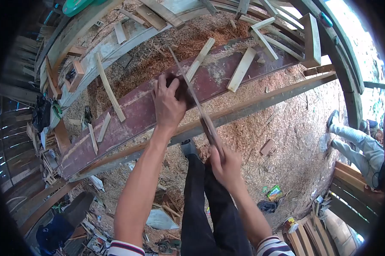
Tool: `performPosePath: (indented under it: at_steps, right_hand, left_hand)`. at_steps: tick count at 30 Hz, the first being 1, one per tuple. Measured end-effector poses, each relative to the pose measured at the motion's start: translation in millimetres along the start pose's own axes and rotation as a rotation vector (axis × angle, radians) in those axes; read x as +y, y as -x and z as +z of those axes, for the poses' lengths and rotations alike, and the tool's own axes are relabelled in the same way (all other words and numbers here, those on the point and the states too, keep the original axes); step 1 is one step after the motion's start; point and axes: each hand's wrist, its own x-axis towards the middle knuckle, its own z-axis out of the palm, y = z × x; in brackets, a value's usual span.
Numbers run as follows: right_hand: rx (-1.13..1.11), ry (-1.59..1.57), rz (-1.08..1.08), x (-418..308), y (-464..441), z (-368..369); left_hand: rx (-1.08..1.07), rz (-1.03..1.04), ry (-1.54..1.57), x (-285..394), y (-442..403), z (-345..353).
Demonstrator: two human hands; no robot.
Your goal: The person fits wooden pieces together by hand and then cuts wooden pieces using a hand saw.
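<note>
My right hand (226, 168) is wrapped around the wooden handle of a saw (195, 100). The thin blade, seen nearly edge-on, slants up and left, passing just right of my left hand (169, 100). My left hand is closed, its fingers bent down at a long reddish-brown board (137, 109). A dark patch shows beside its fingers; whatever they grip is mostly hidden. Light wood strips lie on the board: one strip (201, 57) just beyond the blade, another strip (242, 69) farther right.
A long beam (261, 102) runs along the board's near side. Shavings (286, 136) cover the ground around my legs. A curved wooden frame (86, 89) stands at the far left. Another person (359, 145) sits at the right edge. Loose planks (307, 239) lie at the lower right.
</note>
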Motion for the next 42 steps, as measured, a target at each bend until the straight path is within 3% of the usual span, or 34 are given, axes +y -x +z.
performPosePath:
  at_steps: [2,8,12,18,25,38,42]
  right_hand:
    - [0.166,-0.053,-0.088,14,37,-7]
    - [0.04,0.003,-0.089,-1,-42,11]
    - [0.15,-0.096,-0.044,-11,10,5]
    - [0.055,0.06,0.044,-2,10,-10]
    - [0.106,-0.041,0.007,5,35,-38]
    - [0.095,-0.035,-0.133,-15,-61,11]
    - [0.006,0.027,-0.04,-17,-54,7]
  left_hand:
    - [0.017,0.012,-0.016,2,-3,-4]
    - [-0.013,0.025,-0.002,3,0,-3]
    - [0.009,0.014,-0.058,5,2,-1]
    - [0.047,-0.014,0.014,3,-2,-1]
    - [0.095,0.001,0.046,6,-1,4]
    - [0.087,0.028,0.01,1,0,3]
    - [0.059,0.009,-0.033,7,1,1]
